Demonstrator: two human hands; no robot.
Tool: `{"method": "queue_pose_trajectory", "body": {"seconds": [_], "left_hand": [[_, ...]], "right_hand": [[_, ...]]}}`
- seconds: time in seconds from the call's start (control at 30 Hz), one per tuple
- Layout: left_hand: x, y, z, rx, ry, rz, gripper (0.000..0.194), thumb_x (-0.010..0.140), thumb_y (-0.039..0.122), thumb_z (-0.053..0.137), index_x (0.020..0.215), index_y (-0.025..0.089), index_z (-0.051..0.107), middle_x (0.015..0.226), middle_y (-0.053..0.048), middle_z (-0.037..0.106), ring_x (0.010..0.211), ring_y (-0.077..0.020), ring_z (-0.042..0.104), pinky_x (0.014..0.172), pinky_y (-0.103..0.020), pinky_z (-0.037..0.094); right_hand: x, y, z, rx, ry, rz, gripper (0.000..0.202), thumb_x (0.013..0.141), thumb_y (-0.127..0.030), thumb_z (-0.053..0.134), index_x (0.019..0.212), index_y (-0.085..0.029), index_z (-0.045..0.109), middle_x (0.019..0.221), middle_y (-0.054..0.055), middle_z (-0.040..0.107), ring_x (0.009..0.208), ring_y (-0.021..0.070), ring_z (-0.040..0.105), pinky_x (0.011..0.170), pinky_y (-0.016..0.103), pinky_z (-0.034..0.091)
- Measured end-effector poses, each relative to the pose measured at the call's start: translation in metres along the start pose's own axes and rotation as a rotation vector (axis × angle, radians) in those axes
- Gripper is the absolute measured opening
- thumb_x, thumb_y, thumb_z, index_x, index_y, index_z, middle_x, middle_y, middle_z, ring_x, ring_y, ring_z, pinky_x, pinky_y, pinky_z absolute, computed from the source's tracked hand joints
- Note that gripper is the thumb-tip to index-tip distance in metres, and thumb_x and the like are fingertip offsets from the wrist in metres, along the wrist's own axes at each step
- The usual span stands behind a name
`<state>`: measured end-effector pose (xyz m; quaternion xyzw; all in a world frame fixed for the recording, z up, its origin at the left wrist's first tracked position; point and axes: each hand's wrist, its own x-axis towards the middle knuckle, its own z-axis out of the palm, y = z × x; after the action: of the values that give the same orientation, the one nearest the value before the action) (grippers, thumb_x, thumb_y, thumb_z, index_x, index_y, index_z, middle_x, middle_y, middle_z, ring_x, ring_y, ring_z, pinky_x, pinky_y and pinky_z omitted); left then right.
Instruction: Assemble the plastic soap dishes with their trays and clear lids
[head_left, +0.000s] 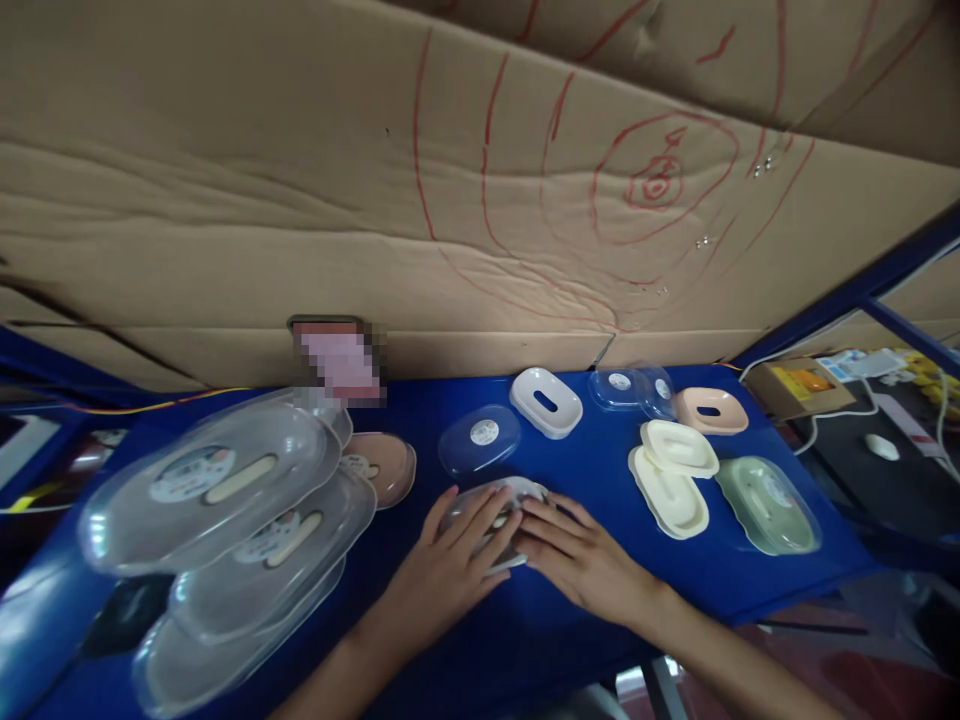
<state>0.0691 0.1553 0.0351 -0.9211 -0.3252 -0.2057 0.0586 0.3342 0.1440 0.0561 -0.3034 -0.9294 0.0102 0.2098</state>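
Note:
Near the middle of the blue table, a pale soap dish sits under both hands. What looks like a clear lid covers it, though fingers hide most of it. My left hand reaches over its left side and top, fingers together and pressed on it. Around its right end, my right hand has its fingers bent onto the edge, almost meeting the left fingertips. Just behind lies a loose clear lid with a round label. Beyond that rests a white oval dish with a slot in its base.
Large lidded containers pile up at left, beside a pink lidded dish. Cream dishes, a green lidded dish, a peach dish and clear lids stand at right. A cardboard wall closes off the back.

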Motion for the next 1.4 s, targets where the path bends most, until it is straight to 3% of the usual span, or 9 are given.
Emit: {"method": "queue_pose_trajectory", "body": {"seconds": [0.17, 0.4, 0.5, 0.67, 0.73, 0.83, 0.97, 1.1, 1.4], "left_hand": [[0.005, -0.003, 0.004, 0.013, -0.126, 0.033, 0.055, 0.108, 0.039, 0.058, 0.16, 0.023, 0.048, 0.168, -0.008, 0.048, 0.156, -0.0251, 0.043, 0.134, -0.05, 0.024], [0.004, -0.002, 0.0, -0.009, -0.089, 0.015, 0.049, 0.108, 0.053, 0.054, 0.148, 0.025, 0.06, 0.161, -0.009, 0.056, 0.149, -0.0275, 0.05, 0.135, -0.055, 0.01], [0.004, -0.004, -0.001, -0.025, -0.07, 0.023, 0.043, 0.109, 0.047, 0.054, 0.145, 0.025, 0.061, 0.159, -0.009, 0.058, 0.148, -0.0268, 0.05, 0.131, -0.051, 0.017], [0.001, -0.002, -0.004, -0.216, -0.09, 0.014, 0.035, 0.104, 0.051, 0.063, 0.13, 0.028, 0.068, 0.14, -0.004, 0.069, 0.133, -0.0265, 0.059, 0.118, -0.047, 0.032], [0.0, 0.0, -0.005, -0.277, -0.093, 0.017, 0.031, 0.101, 0.052, 0.066, 0.12, 0.028, 0.07, 0.129, -0.003, 0.072, 0.125, -0.0256, 0.062, 0.114, -0.047, 0.032], [0.0, 0.0, -0.007, -0.303, -0.099, 0.02, 0.032, 0.098, 0.052, 0.071, 0.118, 0.027, 0.069, 0.12, -0.003, 0.073, 0.118, -0.025, 0.064, 0.11, -0.047, 0.036], [-0.001, -0.006, -0.007, -0.246, -0.021, -0.06, 0.044, 0.095, 0.047, 0.075, 0.133, 0.027, 0.066, 0.127, -0.008, 0.07, 0.116, -0.0269, 0.065, 0.106, -0.045, 0.042], [-0.002, -0.009, -0.004, -0.119, 0.097, -0.142, 0.062, 0.096, 0.045, 0.075, 0.151, 0.027, 0.055, 0.154, -0.018, 0.055, 0.137, -0.0347, 0.056, 0.116, -0.053, 0.04], [-0.004, -0.017, 0.006, -0.095, -0.072, -0.168, 0.089, 0.1, 0.057, 0.066, 0.17, 0.021, 0.027, 0.172, -0.02, 0.038, 0.157, -0.0366, 0.041, 0.118, -0.05, 0.05]], "right_hand": [[-0.004, 0.005, 0.016, -0.122, 0.027, -0.04, 0.025, 0.107, -0.017, 0.059, 0.129, -0.017, 0.071, 0.138, 0.007, 0.074, 0.14, 0.0219, 0.058, 0.121, 0.043, 0.041], [-0.019, 0.009, 0.019, -0.095, 0.045, -0.002, 0.024, 0.109, -0.031, 0.063, 0.128, -0.021, 0.072, 0.129, 0.007, 0.078, 0.125, 0.0204, 0.067, 0.111, 0.04, 0.046], [-0.015, 0.016, 0.008, 0.031, 0.002, 0.044, 0.026, 0.11, -0.036, 0.059, 0.128, -0.021, 0.071, 0.124, 0.009, 0.08, 0.122, 0.0208, 0.069, 0.113, 0.042, 0.047], [0.038, 0.051, -0.004, 0.102, -0.029, 0.097, 0.036, 0.112, -0.021, 0.047, 0.144, -0.023, 0.064, 0.147, 0.01, 0.069, 0.144, 0.0213, 0.058, 0.123, 0.047, 0.042], [0.065, 0.067, 0.006, 0.03, -0.08, 0.109, 0.048, 0.11, -0.015, 0.047, 0.157, -0.023, 0.053, 0.163, 0.011, 0.054, 0.157, 0.0228, 0.042, 0.129, 0.051, 0.034], [0.086, 0.082, 0.023, -0.005, -0.168, 0.069, 0.051, 0.108, -0.025, 0.059, 0.158, -0.022, 0.052, 0.158, 0.014, 0.058, 0.153, 0.026, 0.047, 0.13, 0.053, 0.035], [0.067, 0.077, 0.021, 0.05, -0.023, 0.155, 0.04, 0.107, -0.034, 0.063, 0.146, -0.024, 0.063, 0.132, 0.013, 0.071, 0.133, 0.0277, 0.063, 0.121, 0.054, 0.047], [0.031, 0.051, 0.002, 0.21, 0.052, 0.234, 0.042, 0.11, -0.031, 0.057, 0.152, -0.028, 0.056, 0.136, 0.012, 0.068, 0.136, 0.0241, 0.062, 0.118, 0.05, 0.051], [0.011, 0.025, 0.019, 0.035, -0.091, -0.086, 0.064, 0.097, 0.001, 0.05, 0.157, -0.022, 0.052, 0.154, 0.012, 0.061, 0.159, 0.0258, 0.04, 0.13, 0.056, 0.037]]}}
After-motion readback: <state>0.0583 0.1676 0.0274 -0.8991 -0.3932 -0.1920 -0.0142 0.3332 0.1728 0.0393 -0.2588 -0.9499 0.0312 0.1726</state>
